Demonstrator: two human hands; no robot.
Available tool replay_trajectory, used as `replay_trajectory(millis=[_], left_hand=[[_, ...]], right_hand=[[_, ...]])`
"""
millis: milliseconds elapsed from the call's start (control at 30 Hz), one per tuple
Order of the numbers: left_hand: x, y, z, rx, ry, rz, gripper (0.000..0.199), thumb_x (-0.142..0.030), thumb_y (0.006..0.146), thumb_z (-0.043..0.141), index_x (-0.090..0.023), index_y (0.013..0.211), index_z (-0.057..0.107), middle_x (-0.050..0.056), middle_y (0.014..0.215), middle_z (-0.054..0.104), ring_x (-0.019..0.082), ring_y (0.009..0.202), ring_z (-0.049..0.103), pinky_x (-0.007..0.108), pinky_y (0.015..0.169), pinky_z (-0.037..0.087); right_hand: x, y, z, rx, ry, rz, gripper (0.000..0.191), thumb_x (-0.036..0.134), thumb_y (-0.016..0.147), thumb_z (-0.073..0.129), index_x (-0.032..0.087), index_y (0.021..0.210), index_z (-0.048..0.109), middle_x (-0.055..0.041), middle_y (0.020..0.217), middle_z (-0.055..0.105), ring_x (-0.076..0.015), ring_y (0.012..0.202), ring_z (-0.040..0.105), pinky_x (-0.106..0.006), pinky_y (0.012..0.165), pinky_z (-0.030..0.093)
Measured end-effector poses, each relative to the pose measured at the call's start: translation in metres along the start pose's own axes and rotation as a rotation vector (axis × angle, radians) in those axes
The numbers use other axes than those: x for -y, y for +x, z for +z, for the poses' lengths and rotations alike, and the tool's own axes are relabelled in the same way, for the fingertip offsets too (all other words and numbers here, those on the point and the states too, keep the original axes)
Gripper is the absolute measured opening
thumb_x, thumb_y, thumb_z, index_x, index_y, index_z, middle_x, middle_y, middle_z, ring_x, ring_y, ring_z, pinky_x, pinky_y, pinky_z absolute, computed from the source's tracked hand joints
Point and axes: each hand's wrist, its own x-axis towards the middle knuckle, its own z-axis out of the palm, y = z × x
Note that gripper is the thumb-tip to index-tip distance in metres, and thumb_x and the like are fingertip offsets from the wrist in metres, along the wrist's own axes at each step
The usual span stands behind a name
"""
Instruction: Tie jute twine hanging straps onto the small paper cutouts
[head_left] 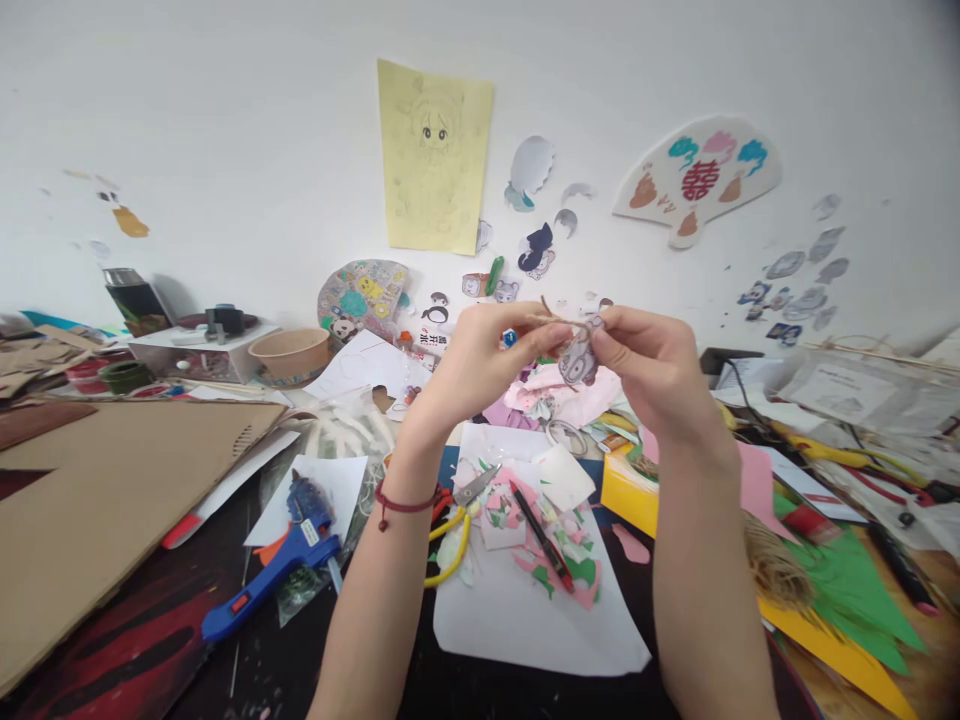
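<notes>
Both hands are raised in front of the wall, above the cluttered table. My left hand [510, 345] pinches a thin brown string [564, 320] between thumb and fingers. Close beside it, my right hand [649, 355] grips the upper edge of a small grey paper cutout [577, 362] with a drawn figure on it. The string runs from my left fingertips to the top of the cutout; how it is joined there is too small to tell. Below the hands, a white sheet [517, 625] carries pink and green paper scraps and a red-and-black pen [541, 537].
Yellow-handled scissors [466, 545] lie left of the pen. A blue glue gun [274, 582] rests further left, near a large cardboard piece [127, 500]. Twine [776, 565], green paper [855, 590] and tools lie at the right. A yellow drawing [435, 160] hangs on the wall.
</notes>
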Motion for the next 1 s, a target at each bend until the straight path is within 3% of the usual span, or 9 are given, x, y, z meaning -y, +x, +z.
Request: replay_trajectory(millis=[133, 267, 500, 700, 833, 1000], left_hand=[[-0.001, 0.001, 0.003, 0.004, -0.221, -0.102, 0.043, -0.053, 0.096, 0.058, -0.017, 0.074, 0.068, 0.003, 0.072, 0.07, 0.011, 0.066, 0.058, 0.025, 0.062, 0.046], [-0.004, 0.001, 0.003, -0.084, -0.297, -0.146, 0.037, -0.052, 0.093, 0.064, -0.017, 0.083, 0.07, 0.004, 0.08, 0.072, 0.011, 0.073, 0.063, 0.023, 0.065, 0.049], [-0.015, -0.001, 0.001, -0.112, -0.287, -0.123, 0.031, -0.048, 0.084, 0.077, -0.02, 0.096, 0.069, 0.004, 0.098, 0.072, 0.011, 0.078, 0.064, 0.023, 0.064, 0.052], [-0.02, -0.001, 0.003, -0.099, -0.267, -0.098, 0.032, -0.051, 0.091, 0.067, -0.019, 0.082, 0.067, 0.003, 0.082, 0.071, 0.012, 0.075, 0.064, 0.025, 0.062, 0.05], [-0.017, -0.001, 0.001, -0.145, -0.239, -0.11, 0.035, -0.052, 0.093, 0.063, -0.019, 0.083, 0.066, 0.003, 0.083, 0.071, 0.013, 0.076, 0.064, 0.025, 0.062, 0.05], [-0.013, -0.003, -0.004, -0.043, -0.171, -0.113, 0.028, -0.046, 0.089, 0.071, -0.019, 0.096, 0.066, 0.004, 0.097, 0.071, 0.011, 0.08, 0.065, 0.024, 0.068, 0.052]], right_hand=[[-0.003, 0.003, 0.001, 0.078, 0.191, 0.101, 0.026, 0.043, 0.086, 0.074, 0.019, 0.081, 0.068, -0.0007, 0.067, 0.061, -0.0132, 0.058, 0.055, -0.028, 0.054, 0.045], [-0.005, 0.005, 0.0, 0.148, 0.322, 0.165, 0.026, 0.04, 0.085, 0.075, 0.02, 0.074, 0.062, 0.0009, 0.063, 0.058, -0.0115, 0.052, 0.051, -0.026, 0.05, 0.041], [-0.006, 0.007, -0.002, 0.243, 0.416, 0.204, 0.023, 0.034, 0.084, 0.075, 0.02, 0.071, 0.061, 0.0006, 0.059, 0.056, -0.0124, 0.051, 0.05, -0.025, 0.046, 0.038], [-0.007, 0.007, 0.001, 0.295, 0.407, 0.281, 0.027, 0.033, 0.083, 0.073, 0.019, 0.066, 0.058, -0.0007, 0.058, 0.057, -0.0123, 0.05, 0.051, -0.025, 0.047, 0.039], [-0.005, 0.007, 0.005, 0.293, 0.417, 0.353, 0.03, 0.03, 0.078, 0.076, 0.019, 0.062, 0.053, 0.0021, 0.054, 0.048, -0.0106, 0.046, 0.044, -0.025, 0.044, 0.035], [-0.006, 0.007, 0.005, 0.263, 0.465, 0.294, 0.029, 0.029, 0.083, 0.074, 0.019, 0.064, 0.055, 0.0022, 0.055, 0.046, -0.0089, 0.046, 0.04, -0.023, 0.042, 0.03]])
